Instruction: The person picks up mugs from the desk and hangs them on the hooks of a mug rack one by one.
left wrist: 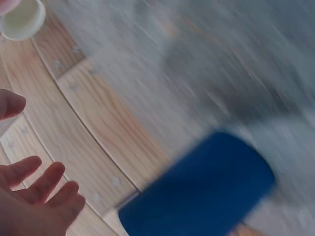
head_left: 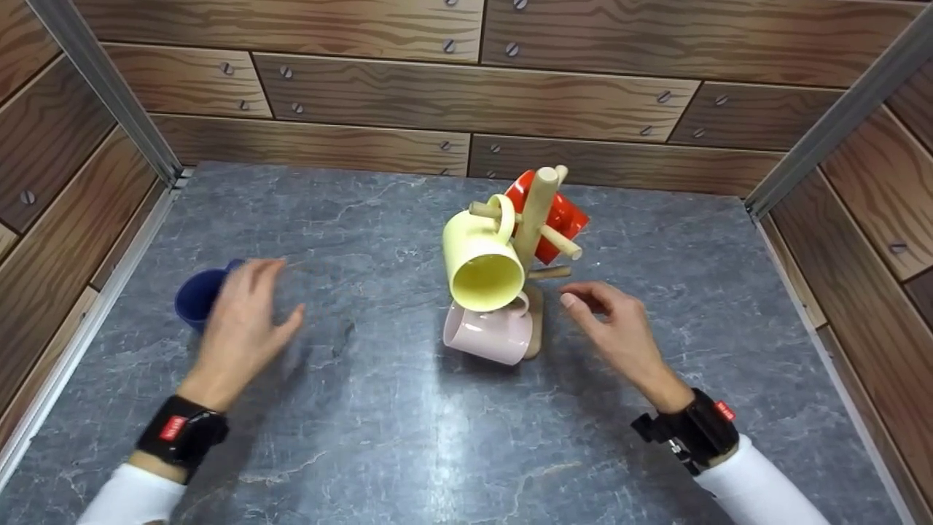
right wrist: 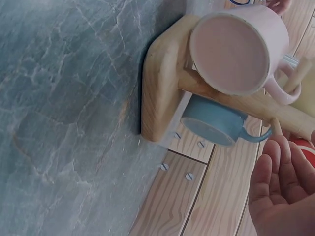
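Note:
On the left lies or stands a dark blue mug (head_left: 193,299), partly hidden behind my left hand (head_left: 244,324). The left wrist view shows that hand with spread fingers, apart from the blue mug (left wrist: 202,187) and holding nothing. A wooden mug tree (head_left: 538,208) stands right of the middle. It carries a yellow mug (head_left: 466,248), a pink mug (head_left: 492,337) below it, and a red mug (head_left: 572,219) behind. A teal mug (right wrist: 211,120) also hangs there in the right wrist view. Beside the tree, my right hand (head_left: 616,332) has loosely bent fingers near a peg, with nothing held.
A grey marbled tabletop (head_left: 379,430) spreads under everything. Wood-patterned panels (head_left: 474,95) wall it in at the back and both sides, with metal rails (head_left: 109,80) at the corners. One bare peg (head_left: 561,242) juts from the tree toward the right.

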Tool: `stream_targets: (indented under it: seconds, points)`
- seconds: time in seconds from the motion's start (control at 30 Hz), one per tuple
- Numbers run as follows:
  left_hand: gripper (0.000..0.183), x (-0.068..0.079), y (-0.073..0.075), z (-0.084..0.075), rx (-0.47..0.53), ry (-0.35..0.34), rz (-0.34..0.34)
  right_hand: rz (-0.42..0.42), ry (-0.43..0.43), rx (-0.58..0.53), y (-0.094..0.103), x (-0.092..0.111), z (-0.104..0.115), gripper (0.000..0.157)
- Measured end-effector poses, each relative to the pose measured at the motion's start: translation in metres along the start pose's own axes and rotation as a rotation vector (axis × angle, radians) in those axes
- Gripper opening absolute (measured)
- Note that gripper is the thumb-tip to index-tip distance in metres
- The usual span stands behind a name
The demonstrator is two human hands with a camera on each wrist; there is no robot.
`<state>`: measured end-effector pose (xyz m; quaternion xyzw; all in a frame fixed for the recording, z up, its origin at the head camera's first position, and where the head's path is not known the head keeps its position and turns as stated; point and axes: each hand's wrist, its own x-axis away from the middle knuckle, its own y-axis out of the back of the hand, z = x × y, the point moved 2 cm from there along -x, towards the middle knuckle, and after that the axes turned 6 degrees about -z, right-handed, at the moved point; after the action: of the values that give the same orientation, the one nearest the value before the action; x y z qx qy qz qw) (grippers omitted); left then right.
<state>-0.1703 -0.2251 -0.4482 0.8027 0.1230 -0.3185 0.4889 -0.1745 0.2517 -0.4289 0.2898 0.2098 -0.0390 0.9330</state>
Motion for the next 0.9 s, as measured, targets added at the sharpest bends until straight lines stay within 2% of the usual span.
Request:
stream_targets:
  seconds: [0.1, 0.2, 0.27, 0.4, 0.7, 0.8, 0.9]
  points:
    - [0.073, 0.003, 0.013, 0.021, -0.109, 0.072, 0.019, -0.01, -0.003, -0.002, 0.002, -0.001, 0.0, 0.016]
    - [0.084, 0.007, 0.022, 0.04, -0.174, 0.218, 0.086, -0.009, -0.011, -0.002, 0.003, -0.001, -0.001, 0.016]
    - [0.09, 0.009, 0.026, 0.051, -0.188, 0.296, 0.119, -0.003, -0.018, 0.0, 0.003, -0.001, -0.001, 0.016]
    - [0.098, 0.014, 0.029, 0.065, -0.189, 0.379, 0.154, 0.003, -0.023, 0.004, 0.002, 0.0, -0.001, 0.017]
    - [0.116, 0.02, 0.025, 0.074, -0.079, 0.548, 0.209, 0.011, -0.024, 0.018, 0.001, 0.001, -0.001, 0.018]
    - [0.116, 0.021, 0.024, 0.074, -0.074, 0.573, 0.233, 0.012, -0.026, 0.018, 0.0, 0.002, -0.001, 0.018]
    - [0.113, 0.02, 0.025, 0.075, -0.076, 0.566, 0.229, 0.007, -0.024, 0.018, 0.0, 0.002, -0.001, 0.017]
